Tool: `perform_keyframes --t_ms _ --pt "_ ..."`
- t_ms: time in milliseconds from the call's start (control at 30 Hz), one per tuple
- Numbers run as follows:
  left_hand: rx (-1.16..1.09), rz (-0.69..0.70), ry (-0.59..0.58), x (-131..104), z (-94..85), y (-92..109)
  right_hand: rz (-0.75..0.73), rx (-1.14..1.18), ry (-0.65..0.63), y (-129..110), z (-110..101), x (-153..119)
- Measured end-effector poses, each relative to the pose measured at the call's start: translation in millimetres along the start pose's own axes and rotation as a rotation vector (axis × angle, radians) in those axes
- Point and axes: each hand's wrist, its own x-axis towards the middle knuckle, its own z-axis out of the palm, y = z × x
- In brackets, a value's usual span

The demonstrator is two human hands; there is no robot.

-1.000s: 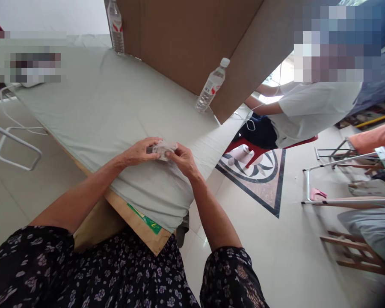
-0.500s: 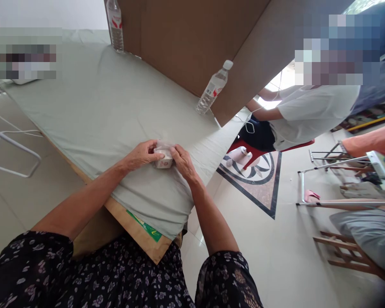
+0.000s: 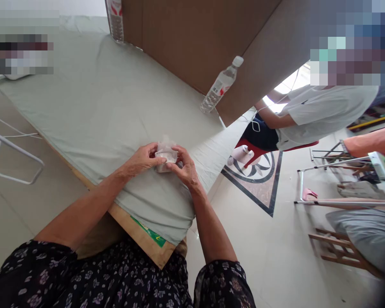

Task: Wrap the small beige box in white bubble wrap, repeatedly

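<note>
A small white box (image 3: 163,168) with thin, translucent wrapping (image 3: 166,145) around its top rests near the front corner of the cloth-covered table (image 3: 115,98). My left hand (image 3: 145,156) grips it from the left, the thumb along its front top edge. From the right, my right hand (image 3: 184,166) holds the same box, thumb and fingers bent at the wrapping. The wrapping stands up in a loose flap above the box. My fingers hide parts of its sides.
A large brown cardboard panel (image 3: 192,38) stands across the table. One water bottle (image 3: 220,87) leans near its right end, another (image 3: 116,21) stands at its left. A seated person in a white shirt (image 3: 327,109) is at the right.
The wrapping now stands higher above the box and covers more of its top. My right thumb has come round to the front. The view has shifted slightly.
</note>
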Motion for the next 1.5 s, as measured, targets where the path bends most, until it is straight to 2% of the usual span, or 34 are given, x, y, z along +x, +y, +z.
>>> perform_keyframes --t_ms 300,567,800,967,1100,1200,1500 --pt "-0.02 0.019 -0.03 3.9 -4.5 -0.1 0.1 -0.003 -0.044 -15.2 -1.3 5.5" --pt "-0.015 -0.028 0.002 1.7 -7.3 1.4 0.139 0.056 -0.095 -12.1 3.7 11.1" --pt "-0.019 -0.042 0.042 3.9 -12.4 -7.1 0.037 0.114 0.028 9.5 11.3 10.0" --pt "0.002 -0.036 0.062 3.6 -11.7 -12.4 0.039 0.165 0.068 18.3 19.8 7.5" --pt "-0.05 -0.015 0.011 3.1 -10.3 -12.8 0.051 0.198 0.079 20.2 22.8 5.9" --pt "-0.088 -0.009 -0.037 2.1 -10.5 -11.3 0.041 0.171 0.083 21.0 22.8 5.2" --pt "-0.065 -0.075 -0.01 2.5 -13.7 -10.0 -0.067 -0.019 0.161 20.5 18.2 -0.6"
